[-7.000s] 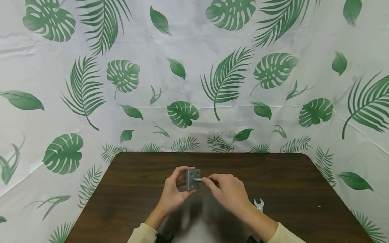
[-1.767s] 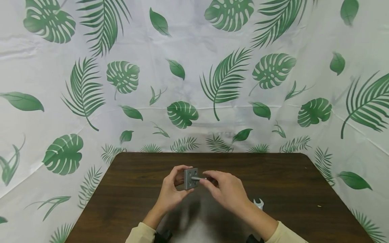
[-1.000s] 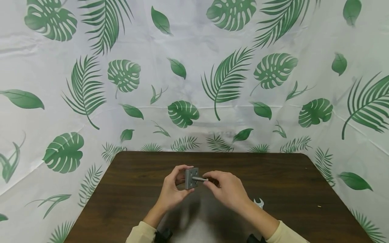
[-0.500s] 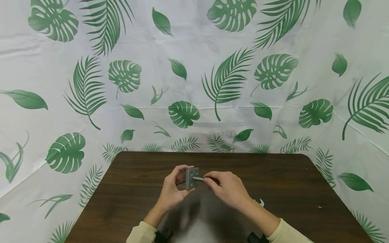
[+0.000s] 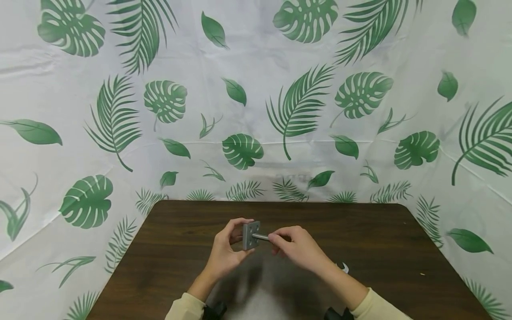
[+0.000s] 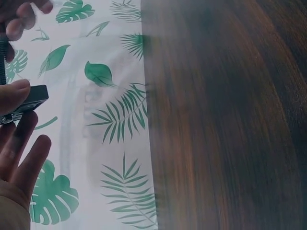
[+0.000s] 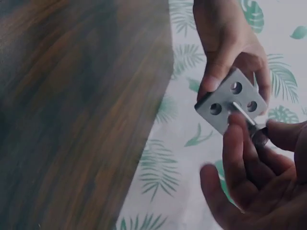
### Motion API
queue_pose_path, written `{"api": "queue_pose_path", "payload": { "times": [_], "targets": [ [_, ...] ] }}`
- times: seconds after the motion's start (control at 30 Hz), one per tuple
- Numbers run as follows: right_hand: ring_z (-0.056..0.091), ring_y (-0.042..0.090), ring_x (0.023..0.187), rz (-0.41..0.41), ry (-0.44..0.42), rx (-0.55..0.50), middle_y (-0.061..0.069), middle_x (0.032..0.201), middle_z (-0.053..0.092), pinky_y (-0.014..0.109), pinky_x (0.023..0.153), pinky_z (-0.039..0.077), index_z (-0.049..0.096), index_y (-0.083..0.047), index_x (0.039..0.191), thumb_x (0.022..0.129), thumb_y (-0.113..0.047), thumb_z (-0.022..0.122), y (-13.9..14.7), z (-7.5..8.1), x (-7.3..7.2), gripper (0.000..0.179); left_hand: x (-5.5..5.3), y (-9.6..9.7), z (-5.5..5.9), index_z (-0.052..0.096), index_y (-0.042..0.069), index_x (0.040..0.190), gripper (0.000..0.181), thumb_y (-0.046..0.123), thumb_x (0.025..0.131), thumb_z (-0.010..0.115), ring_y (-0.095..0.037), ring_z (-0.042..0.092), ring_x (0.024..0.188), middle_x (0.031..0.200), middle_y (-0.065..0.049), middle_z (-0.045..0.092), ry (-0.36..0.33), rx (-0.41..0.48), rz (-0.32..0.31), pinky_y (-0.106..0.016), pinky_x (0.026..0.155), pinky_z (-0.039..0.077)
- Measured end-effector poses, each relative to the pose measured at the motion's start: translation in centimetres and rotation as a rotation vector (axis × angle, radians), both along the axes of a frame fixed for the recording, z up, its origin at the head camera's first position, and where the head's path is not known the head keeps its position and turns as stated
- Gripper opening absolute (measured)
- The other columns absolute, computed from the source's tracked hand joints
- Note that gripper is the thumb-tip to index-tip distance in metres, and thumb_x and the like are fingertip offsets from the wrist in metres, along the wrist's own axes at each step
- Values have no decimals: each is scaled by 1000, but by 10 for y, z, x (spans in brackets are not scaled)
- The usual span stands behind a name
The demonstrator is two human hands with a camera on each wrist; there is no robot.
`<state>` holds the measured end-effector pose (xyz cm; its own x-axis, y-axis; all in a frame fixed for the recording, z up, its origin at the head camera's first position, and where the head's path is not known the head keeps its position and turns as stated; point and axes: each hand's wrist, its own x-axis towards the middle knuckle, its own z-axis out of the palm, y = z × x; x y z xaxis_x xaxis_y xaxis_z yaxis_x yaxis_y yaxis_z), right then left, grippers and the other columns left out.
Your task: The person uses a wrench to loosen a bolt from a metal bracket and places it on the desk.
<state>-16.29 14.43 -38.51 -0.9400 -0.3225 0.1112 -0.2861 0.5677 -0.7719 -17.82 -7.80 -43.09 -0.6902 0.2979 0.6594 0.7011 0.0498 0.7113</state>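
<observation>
A square grey metal plate (image 5: 246, 236), with holes near its corners, is held up on edge above the table. My left hand (image 5: 225, 251) grips it by its top and bottom edges, thumb below. From the middle of its face sticks out a thin threaded rod (image 5: 262, 237). Thumb and fingers of my right hand (image 5: 301, 250) pinch the rod's free end. In the right wrist view the plate (image 7: 225, 101) faces the camera, and the rod (image 7: 245, 114) slants from it to the right fingers. Thread shows on the rod (image 6: 2, 60) in the left wrist view.
An open-end wrench (image 5: 343, 267) lies on the dark wooden table (image 5: 180, 222), mostly hidden behind the right forearm. A small yellow scrap (image 5: 422, 274) lies farther right. A white cloth with green leaf prints (image 5: 256, 111) hangs behind the table.
My right fingers have shifted along and about the rod, from loosely spread at its end to pinching it. The right forearm covers more of the wrench. My left hand and the plate barely moved.
</observation>
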Motion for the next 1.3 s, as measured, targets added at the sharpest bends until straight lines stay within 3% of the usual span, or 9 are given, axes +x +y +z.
{"api": "queue_pose_path", "payload": {
  "times": [0.17,0.23,0.47,0.53,0.77,0.93,1.07,1.2,1.3],
  "targets": [
    [58,2,72,-22,297,151,-16,86,63,24,60,49,73,-19,105,86,-23,77,-2,-3,4,20,-1,0,0,49,-8,126,71,-25,63,78,-38,69,94,124,-28,59,2,4,-5,-45,78,57],
    [59,2,72,-34,327,165,-17,88,63,24,60,48,73,-22,107,86,-27,77,-2,-3,5,22,-1,0,0,49,-7,126,71,-25,63,78,-38,69,93,124,-27,59,3,7,-2,-44,78,57],
    [63,15,64,69,-195,-213,8,78,71,32,58,53,71,-2,104,101,-36,54,1,-6,-2,38,-1,1,1,49,-7,126,70,-24,65,77,-38,69,96,125,-27,59,-10,0,-14,-45,79,57],
    [62,17,62,86,-227,-250,10,76,69,34,57,53,70,2,102,100,-29,58,2,-6,-3,33,-1,1,1,49,-8,126,69,-25,65,77,-39,68,96,125,-28,59,-4,-4,-22,-45,80,57],
    [54,3,67,-34,256,159,-16,83,61,24,57,46,73,-20,111,86,-26,78,-3,-6,4,27,-2,1,3,50,-8,125,70,-25,63,77,-37,69,94,125,-25,60,-6,-6,-3,-43,79,57],
    [60,10,64,-71,50,-12,-7,77,68,29,57,49,75,-15,102,94,-43,64,-3,-5,4,32,-1,1,3,50,-7,125,70,-26,63,78,-37,70,92,124,-25,61,-16,-5,12,-43,79,57],
    [63,15,62,-35,-53,-109,2,73,71,30,59,53,75,-9,94,98,-38,60,1,-3,1,34,-1,0,3,50,-6,125,70,-26,64,77,-37,69,93,124,-25,60,-16,-10,7,-43,79,57],
    [63,9,70,-52,115,-15,-9,82,70,27,62,52,76,-15,99,88,-23,75,-2,-2,4,14,0,-1,3,50,-6,126,71,-27,64,76,-37,69,93,124,-25,60,-7,-10,1,-44,79,57],
    [60,1,75,-104,289,106,-18,88,66,25,63,49,75,-22,101,79,-20,83,-5,-2,7,23,0,-2,4,50,-7,125,71,-26,63,77,-37,69,92,123,-25,60,0,-7,11,-44,78,57]
  ]
}}
